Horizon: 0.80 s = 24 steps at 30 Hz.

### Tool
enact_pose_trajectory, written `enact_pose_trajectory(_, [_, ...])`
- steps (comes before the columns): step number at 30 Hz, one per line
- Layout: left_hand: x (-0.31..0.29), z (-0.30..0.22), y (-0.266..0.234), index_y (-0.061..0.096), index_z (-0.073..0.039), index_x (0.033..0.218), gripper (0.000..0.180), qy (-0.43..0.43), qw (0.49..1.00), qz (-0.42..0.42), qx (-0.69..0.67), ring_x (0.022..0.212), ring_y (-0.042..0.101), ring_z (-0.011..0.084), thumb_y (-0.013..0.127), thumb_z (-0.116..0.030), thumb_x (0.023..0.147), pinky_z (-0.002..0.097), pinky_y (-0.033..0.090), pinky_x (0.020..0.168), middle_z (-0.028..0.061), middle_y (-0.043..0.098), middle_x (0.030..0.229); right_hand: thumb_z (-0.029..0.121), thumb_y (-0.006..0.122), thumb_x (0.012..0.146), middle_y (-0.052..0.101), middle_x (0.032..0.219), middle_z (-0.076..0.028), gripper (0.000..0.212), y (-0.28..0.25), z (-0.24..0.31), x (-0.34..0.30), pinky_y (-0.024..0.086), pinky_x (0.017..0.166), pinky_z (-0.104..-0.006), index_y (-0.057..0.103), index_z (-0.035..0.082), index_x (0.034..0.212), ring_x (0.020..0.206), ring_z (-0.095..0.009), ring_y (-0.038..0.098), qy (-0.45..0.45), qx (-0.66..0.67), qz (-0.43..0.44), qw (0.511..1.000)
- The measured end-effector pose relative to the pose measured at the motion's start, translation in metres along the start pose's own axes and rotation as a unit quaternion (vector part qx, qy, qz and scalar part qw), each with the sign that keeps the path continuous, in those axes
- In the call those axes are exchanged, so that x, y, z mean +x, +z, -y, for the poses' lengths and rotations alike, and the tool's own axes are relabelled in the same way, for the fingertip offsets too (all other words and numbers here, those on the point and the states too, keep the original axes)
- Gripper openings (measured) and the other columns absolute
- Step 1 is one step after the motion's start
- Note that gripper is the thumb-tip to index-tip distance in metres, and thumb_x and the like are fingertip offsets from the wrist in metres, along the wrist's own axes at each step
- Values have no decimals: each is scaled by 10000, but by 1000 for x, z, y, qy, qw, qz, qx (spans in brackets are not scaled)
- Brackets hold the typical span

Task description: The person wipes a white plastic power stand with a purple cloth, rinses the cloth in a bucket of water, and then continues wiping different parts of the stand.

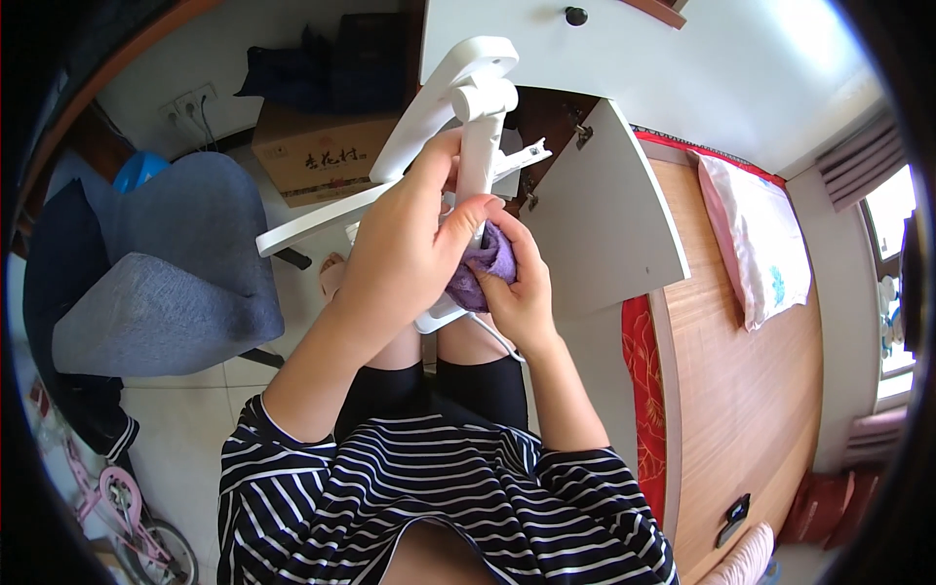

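In front of me I hold up a white jointed desk lamp [480, 146] with a hinged head, slim side arms and a white cord. My left hand [405, 229] is closed round its stem, just below the upper joint. Bunched in my right hand [526, 292] is a purple cloth [495, 255], which is pressed against the lower stem under my left thumb. The lamp's base shows partly below the cloth, above my thighs; my hands cover the middle of the stem.
A white cabinet door [604, 214] stands open at the right, close to the lamp. Beyond it lies a wooden bed surface [731, 361] with a pillow [756, 239]. At the left are a grey-blue chair [185, 253] and a pink bicycle [122, 497]. Behind stands a cardboard box [322, 156].
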<state>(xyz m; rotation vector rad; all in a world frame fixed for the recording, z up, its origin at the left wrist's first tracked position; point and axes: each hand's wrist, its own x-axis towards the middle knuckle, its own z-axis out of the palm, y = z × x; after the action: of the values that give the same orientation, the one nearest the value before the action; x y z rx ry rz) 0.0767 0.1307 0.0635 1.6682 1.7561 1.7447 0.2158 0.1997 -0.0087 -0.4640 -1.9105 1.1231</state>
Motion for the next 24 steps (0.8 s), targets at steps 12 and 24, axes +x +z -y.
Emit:
enact_pose_trajectory(12, [17, 5, -1, 480, -8, 1252, 376, -17, 999, 0, -51, 762, 687, 249, 621, -179, 948, 328, 531, 684, 160, 678, 942, -33, 484, 885, 517, 1294, -148, 470, -25, 10, -32, 383, 1049, -342, 435, -11, 1352, 1208, -227, 510, 141, 192, -205, 949])
enact_pose_trajectory(24, [16, 7, 5, 488, -32, 1237, 379, -10, 1000, -5, -24, 765, 687, 294, 637, -199, 930, 351, 530, 686, 155, 671, 921, 145, 768, 724, 643, 1007, -184, 580, 12, 32, 29, 500, 777, -438, 510, 36, 1231, 941, -369, 622, 110, -212, 19, 971])
